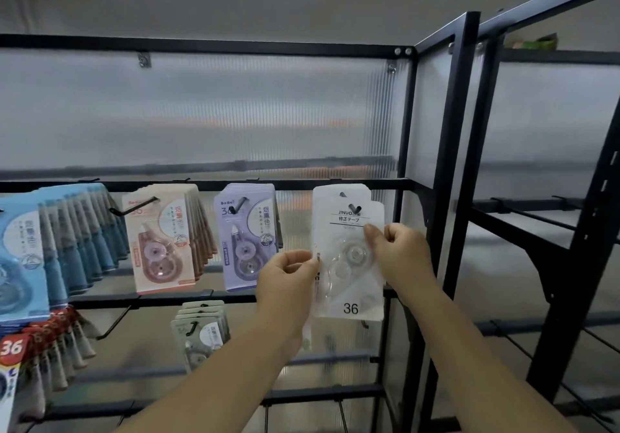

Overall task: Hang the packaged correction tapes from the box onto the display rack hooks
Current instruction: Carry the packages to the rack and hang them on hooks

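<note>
Head view: white packaged correction tape, clear blister, card printed "JINUO" and "36", sits centre-right of frame, upright, face to camera, against the black display rack. Left hand pinches the pack's left edge, fingers curled narrow round it. Right hand grips the pack's right side at blister height, thumb on the card front, the other fingers curled and closed on the edge. A dark hook tip shows at the hang hole at the top of the card; whether the pack's weight is on the hook, cannot tell. Another white card sits just behind and slightly higher, top edge near the horizontal rack bar. Left of it on the same bar: purple packs stacked on a hook, then peach packs, then blue packs at the left edge of the frame. Lower row: grey-green packs below the purple ones, red-labelled packs at lower left, a bare hook between them. Ribbed translucent panel backs the rack. Second black rack fills the right of the frame, bare hooks on its bars. Forearms enter from the bottom edge.
</note>
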The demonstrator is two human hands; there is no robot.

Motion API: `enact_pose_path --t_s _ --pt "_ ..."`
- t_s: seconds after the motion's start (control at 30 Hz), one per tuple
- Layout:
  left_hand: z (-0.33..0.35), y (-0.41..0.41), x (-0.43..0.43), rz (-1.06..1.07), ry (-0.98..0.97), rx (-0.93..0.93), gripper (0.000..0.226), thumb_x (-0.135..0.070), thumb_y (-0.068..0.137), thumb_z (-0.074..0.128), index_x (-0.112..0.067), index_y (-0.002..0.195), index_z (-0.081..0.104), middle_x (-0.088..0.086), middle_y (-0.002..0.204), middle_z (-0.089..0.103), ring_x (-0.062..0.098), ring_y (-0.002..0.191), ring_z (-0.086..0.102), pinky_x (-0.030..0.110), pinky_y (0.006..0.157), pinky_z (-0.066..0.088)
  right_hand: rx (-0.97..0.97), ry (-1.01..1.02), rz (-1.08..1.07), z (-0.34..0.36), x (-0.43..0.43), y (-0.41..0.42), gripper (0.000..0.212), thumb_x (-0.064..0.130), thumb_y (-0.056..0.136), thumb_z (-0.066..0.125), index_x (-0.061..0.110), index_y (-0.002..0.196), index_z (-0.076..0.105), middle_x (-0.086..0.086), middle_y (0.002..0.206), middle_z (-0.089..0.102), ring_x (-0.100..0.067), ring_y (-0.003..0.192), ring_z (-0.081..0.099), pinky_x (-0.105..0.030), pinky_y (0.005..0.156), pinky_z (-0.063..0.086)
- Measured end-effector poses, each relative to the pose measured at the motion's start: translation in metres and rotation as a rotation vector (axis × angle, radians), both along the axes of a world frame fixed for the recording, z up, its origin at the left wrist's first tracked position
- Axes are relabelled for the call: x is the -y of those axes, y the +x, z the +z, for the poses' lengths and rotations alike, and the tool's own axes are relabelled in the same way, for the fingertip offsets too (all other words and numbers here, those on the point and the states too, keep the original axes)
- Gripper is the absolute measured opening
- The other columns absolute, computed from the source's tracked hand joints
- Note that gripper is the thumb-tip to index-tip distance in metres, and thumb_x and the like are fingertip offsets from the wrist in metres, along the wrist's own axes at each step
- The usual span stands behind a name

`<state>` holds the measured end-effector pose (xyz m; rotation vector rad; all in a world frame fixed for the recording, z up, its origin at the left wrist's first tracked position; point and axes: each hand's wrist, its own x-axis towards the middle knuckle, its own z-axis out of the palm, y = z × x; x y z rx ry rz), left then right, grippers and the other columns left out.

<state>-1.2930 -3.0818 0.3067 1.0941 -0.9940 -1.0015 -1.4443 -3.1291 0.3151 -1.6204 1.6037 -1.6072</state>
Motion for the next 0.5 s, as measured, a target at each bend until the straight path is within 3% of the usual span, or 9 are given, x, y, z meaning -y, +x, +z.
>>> enact_pose_path --t_s 0.07,0.27,0.37,0.5 --pt "0.001 0.005 0.000 0.022 0.009 0.013 0.003 -0.008 0.089 0.061 -0.011 0.091 0.061 0.003 0.082 0.056 0.012 0.065 0.047 0.022 0.054 0.042 -0.150 0.039 -0.084 0.005 0.016 0.002 0.041 0.037 0.095 0.053 0.014 0.062 0.043 0.000 0.058 0.047 -0.015 0.052 0.042 -0.026 0.049 0.033" --pt "-0.001 0.016 -0.006 0.046 0.008 0.065 0.010 -0.006 0.090 0.058 -0.013 0.083 0.060 0.003 0.074 0.052 0.015 0.068 0.045 0.027 0.060 0.040 -0.352 0.116 -0.186 0.013 0.056 0.006 0.036 0.043 0.097 0.045 0.012 0.079 0.054 0.000 0.069 0.052 -0.020 0.067 0.052 -0.031 0.059 0.042" --pt "-0.004 0.017 -0.014 0.067 0.013 0.073 0.009 -0.006 0.089 0.058 -0.012 0.082 0.060 0.002 0.070 0.051 0.014 0.064 0.044 0.024 0.056 0.039 -0.275 0.101 -0.189 0.006 0.046 0.007 0.037 0.049 0.093 0.051 0.013 0.085 0.053 0.006 0.068 0.049 -0.014 0.062 0.047 -0.025 0.051 0.030" --pt "-0.012 0.015 -0.024 0.106 0.039 0.063 0.014 -0.004 0.088 0.059 -0.013 0.078 0.059 0.001 0.070 0.054 0.012 0.064 0.047 0.022 0.057 0.040 -0.027 0.009 -0.051 -0.026 0.014 0.017 0.038 0.048 0.093 0.050 0.015 0.075 0.049 0.001 0.067 0.052 -0.013 0.058 0.048 -0.026 0.051 0.036"
